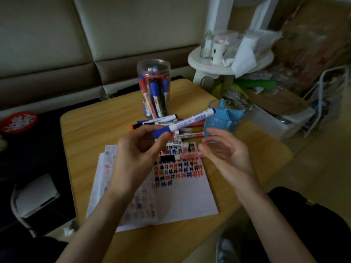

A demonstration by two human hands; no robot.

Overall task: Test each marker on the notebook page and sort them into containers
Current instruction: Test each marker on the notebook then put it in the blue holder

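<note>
We hold a blue marker [190, 122]
Our left hand [136, 149] pinches its cap end; our right hand [226, 149] hangs open. A careless swing could tip the blue cup [224, 120].

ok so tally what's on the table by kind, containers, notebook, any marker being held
clear jar: 1
blue container: 1
notebook: 1
blue marker pinched in the left hand: 1
total: 4
The loose markers in the pile and those in the jar overlap too much to count.
</note>
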